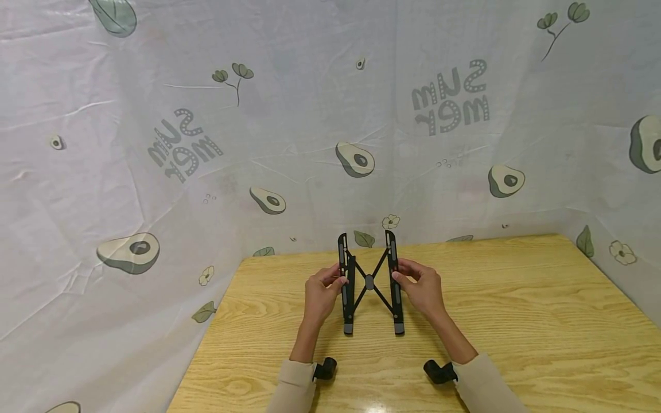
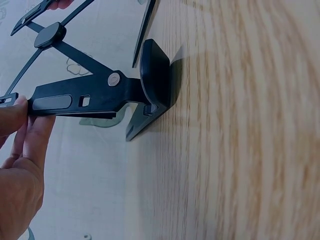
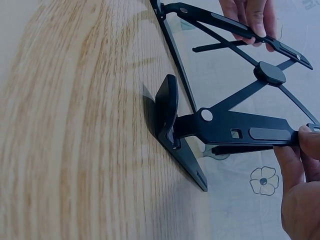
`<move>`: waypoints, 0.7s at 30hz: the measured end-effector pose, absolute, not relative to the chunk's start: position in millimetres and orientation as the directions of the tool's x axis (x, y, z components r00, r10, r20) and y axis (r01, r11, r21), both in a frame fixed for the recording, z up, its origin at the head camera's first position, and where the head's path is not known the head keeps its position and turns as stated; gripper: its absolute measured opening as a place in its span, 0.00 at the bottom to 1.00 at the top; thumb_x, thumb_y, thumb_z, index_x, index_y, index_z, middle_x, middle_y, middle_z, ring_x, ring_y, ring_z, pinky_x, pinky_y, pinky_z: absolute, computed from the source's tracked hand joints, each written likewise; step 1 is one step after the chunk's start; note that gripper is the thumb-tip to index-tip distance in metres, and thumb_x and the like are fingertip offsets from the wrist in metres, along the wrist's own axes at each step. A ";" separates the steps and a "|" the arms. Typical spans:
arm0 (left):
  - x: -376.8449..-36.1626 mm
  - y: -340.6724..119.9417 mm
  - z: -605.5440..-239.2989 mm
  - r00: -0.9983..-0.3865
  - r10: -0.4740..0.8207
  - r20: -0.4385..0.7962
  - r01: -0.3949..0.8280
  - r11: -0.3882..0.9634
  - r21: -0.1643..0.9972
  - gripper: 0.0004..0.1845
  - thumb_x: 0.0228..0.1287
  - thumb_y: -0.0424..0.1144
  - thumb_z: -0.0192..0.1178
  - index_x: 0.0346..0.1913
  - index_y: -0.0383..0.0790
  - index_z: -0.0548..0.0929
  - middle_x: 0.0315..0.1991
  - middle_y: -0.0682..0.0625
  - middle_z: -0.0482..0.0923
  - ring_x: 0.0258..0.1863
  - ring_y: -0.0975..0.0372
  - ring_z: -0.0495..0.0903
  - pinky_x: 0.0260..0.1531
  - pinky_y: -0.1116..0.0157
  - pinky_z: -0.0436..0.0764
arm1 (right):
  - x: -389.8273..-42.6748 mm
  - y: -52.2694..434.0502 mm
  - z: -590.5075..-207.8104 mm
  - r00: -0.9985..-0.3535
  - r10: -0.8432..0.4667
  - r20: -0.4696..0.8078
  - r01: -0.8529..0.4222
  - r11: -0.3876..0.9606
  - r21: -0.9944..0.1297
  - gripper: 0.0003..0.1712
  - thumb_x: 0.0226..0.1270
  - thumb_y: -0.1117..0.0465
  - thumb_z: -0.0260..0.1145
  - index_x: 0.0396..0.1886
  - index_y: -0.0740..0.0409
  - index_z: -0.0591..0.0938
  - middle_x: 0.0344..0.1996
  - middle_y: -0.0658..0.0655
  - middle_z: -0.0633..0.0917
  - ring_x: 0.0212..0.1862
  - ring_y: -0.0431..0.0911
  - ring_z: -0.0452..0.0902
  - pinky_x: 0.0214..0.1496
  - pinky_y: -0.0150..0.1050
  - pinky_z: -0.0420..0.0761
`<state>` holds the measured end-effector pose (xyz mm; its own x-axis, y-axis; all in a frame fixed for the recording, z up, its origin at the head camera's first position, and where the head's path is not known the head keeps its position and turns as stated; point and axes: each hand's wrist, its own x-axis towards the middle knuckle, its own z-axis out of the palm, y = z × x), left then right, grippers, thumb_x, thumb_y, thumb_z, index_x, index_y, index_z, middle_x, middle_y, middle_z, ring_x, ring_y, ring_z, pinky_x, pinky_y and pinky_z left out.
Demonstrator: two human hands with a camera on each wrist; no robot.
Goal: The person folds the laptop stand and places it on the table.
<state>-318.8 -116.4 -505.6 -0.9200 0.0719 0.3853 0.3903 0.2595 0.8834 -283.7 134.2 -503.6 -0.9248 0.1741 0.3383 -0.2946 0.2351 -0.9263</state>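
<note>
A black folding laptop stand (image 1: 369,282) stands on the wooden table, its two side arms joined by crossed bars at an oval hub. My left hand (image 1: 320,292) pinches the left side arm between thumb and fingers. On the other side, my right hand (image 1: 423,287) grips the right side arm the same way. In the left wrist view, the raised front lip (image 2: 156,70) and a base bar meet the tabletop. From the right wrist, the near side arm (image 3: 220,129) slopes up from its lip, with a grey pad along it.
The wooden table (image 1: 516,310) extends to both sides of the stand. Behind it hangs a pale curtain (image 1: 310,115) printed with avocados, flowers and lettering, which also runs along the left side. Black wrist mounts (image 1: 439,373) sit at both sleeve cuffs.
</note>
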 end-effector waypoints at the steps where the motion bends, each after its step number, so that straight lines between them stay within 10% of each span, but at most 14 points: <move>1: -318.4 -116.4 -505.4 -0.917 0.073 0.391 0.396 0.263 0.880 0.23 0.71 0.27 0.69 0.67 0.33 0.84 0.47 0.34 0.87 0.48 0.42 0.92 0.39 0.71 0.90 | -283.6 134.1 -503.5 -0.925 0.174 0.337 -0.294 0.233 -0.927 0.23 0.72 0.70 0.73 0.65 0.64 0.86 0.50 0.69 0.91 0.56 0.61 0.90 0.43 0.28 0.90; 21: -315.8 -114.9 -503.9 -0.903 0.083 0.422 0.428 0.265 0.864 0.22 0.70 0.27 0.70 0.66 0.33 0.85 0.46 0.34 0.88 0.45 0.43 0.92 0.38 0.69 0.91 | -283.3 132.6 -503.7 -0.922 0.182 0.341 -0.297 0.230 -0.927 0.22 0.71 0.71 0.74 0.64 0.64 0.87 0.49 0.69 0.92 0.56 0.63 0.90 0.41 0.26 0.89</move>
<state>-315.8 -114.9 -503.9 -0.9028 0.0831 0.4219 0.4281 0.2653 0.8639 -283.3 132.6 -503.7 -0.9221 0.1824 0.3414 -0.2975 0.2305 -0.9265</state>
